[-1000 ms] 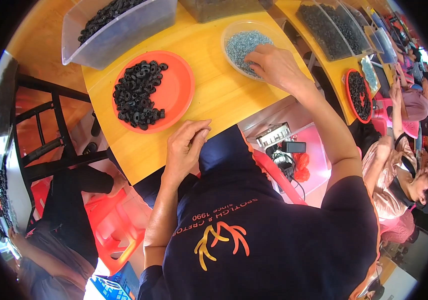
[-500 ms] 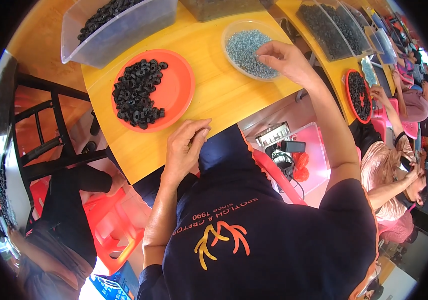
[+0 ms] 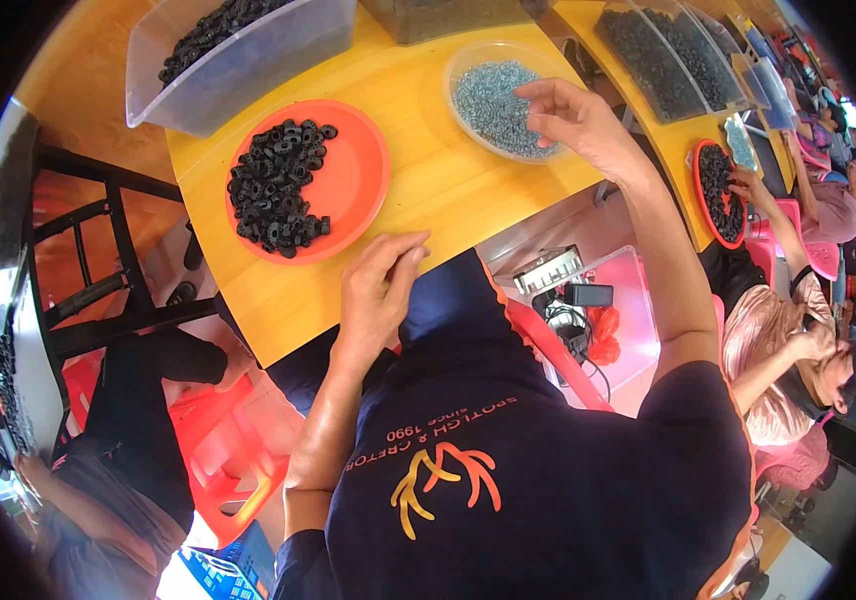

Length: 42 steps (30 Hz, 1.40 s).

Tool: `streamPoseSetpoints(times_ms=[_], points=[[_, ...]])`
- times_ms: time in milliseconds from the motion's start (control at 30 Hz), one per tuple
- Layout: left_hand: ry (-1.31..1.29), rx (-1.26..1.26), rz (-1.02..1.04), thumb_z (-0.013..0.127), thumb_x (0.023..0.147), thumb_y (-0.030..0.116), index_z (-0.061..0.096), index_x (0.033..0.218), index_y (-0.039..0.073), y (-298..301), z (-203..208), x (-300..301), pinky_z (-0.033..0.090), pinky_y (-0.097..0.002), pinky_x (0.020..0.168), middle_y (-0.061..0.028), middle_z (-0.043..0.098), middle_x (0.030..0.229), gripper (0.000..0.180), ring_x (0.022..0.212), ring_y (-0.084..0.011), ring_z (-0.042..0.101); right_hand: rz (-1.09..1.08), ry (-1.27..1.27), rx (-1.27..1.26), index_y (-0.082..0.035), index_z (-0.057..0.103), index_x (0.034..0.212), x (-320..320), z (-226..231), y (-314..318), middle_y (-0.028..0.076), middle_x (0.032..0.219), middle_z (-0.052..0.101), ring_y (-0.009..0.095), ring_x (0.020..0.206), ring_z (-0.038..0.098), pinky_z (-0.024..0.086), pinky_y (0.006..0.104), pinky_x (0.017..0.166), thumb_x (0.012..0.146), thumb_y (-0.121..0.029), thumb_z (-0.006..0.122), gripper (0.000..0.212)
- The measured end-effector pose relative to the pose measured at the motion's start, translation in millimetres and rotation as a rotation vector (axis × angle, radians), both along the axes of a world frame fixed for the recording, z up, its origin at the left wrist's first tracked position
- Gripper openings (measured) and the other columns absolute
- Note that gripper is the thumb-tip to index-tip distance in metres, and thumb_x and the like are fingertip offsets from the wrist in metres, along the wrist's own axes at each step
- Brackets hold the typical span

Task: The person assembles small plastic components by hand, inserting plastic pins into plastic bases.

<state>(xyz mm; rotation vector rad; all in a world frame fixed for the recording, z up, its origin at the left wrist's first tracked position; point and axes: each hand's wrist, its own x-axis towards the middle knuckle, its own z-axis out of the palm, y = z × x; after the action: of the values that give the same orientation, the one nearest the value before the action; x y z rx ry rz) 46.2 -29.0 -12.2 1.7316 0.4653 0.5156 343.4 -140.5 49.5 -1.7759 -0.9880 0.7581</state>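
Note:
My left hand (image 3: 380, 285) rests at the table's near edge, fingers curled and thumb close to the index finger. Anything pinched there is hidden or too small to name. To its upper left lies a round orange-red plate (image 3: 356, 190), its left half covered with small black plastic parts (image 3: 273, 190). My right hand (image 3: 580, 125) hovers over a clear round tub (image 3: 456, 118) at the far right, thumb and fingertips apart. Inside the tub are many tiny pale blue-grey pieces (image 3: 493, 105). No piece shows between the right fingers.
At the far left of the yellow table (image 3: 418, 190) stands a translucent bin (image 3: 238, 85) of black parts. On a second table to the right, a person reaches toward a red plate (image 3: 716, 195). Below the table, a pink box (image 3: 628, 340) holds cables. A person sits left.
The fingers of my right hand have spread from a pinch over the tub. My left hand has shifted slightly to the right. The neighbour's hand has moved toward the red plate.

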Motion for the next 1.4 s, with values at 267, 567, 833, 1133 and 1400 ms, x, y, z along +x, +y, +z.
streamPoseSetpoints(times_ms=[267,567,833,1133,1400], points=[[-0.249,-0.113,-0.025,0.062,0.096,0.006,0.061,0.124,-0.002,11.0,37.2,109.7,0.05,-0.0237,0.069,-0.0083,0.069,0.102,0.029,0.079,-0.0111,0.063,0.077,0.13,0.033,-0.003,0.061,0.124,-13.9,17.1,-4.7,0.0,0.1,0.063,0.009,0.09,0.06,0.049,0.0247,0.079,0.093,-0.016,0.066,0.034],[-0.211,-0.356,-0.141,0.064,0.096,0.009,0.062,0.111,-0.006,12.3,38.8,141.7,0.052,-0.026,0.068,-0.01,0.069,0.091,0.021,0.076,-0.0142,0.066,0.036,0.171,0.161,-0.003,0.064,0.118,-21.9,11.8,-7.7,-0.003,0.089,0.059,0.006,0.081,0.058,0.049,0.0232,0.072,0.092,-0.01,0.067,0.027],[-0.108,-0.286,-0.044,0.062,0.096,0.01,0.066,0.102,-0.004,13.6,34.8,152.6,0.051,-0.0252,0.055,-0.0099,0.07,0.083,0.016,0.063,-0.0138,0.066,0.02,-0.627,0.288,-0.007,0.066,0.113,-28.7,11.0,-3.4,0.007,0.087,0.059,0.019,0.074,0.06,0.051,0.0312,0.069,0.08,0.005,0.061,0.035],[-0.074,-0.071,-0.028,0.065,0.093,0.013,0.066,0.107,-0.003,30.1,28.6,161.7,0.053,-0.0269,0.06,-0.0102,0.07,0.086,0.021,0.071,-0.0158,0.067,0.067,0.085,0.278,-0.005,0.063,0.121,-12.1,-3.8,-12.3,-0.005,0.09,0.053,0.004,0.081,0.052,0.045,0.02,0.072,0.092,-0.001,0.062,0.03],[-0.105,-0.228,-0.222,0.065,0.096,0.014,0.066,0.112,0.002,11.5,38.3,130.3,0.049,-0.0229,0.061,-0.0039,0.069,0.093,0.02,0.073,-0.0095,0.063,0.105,0.169,0.223,-0.004,0.061,0.122,-17.4,-3.9,-17.7,-0.004,0.094,0.053,0.004,0.088,0.053,0.043,0.0189,0.076,0.091,-0.004,0.068,0.032]])
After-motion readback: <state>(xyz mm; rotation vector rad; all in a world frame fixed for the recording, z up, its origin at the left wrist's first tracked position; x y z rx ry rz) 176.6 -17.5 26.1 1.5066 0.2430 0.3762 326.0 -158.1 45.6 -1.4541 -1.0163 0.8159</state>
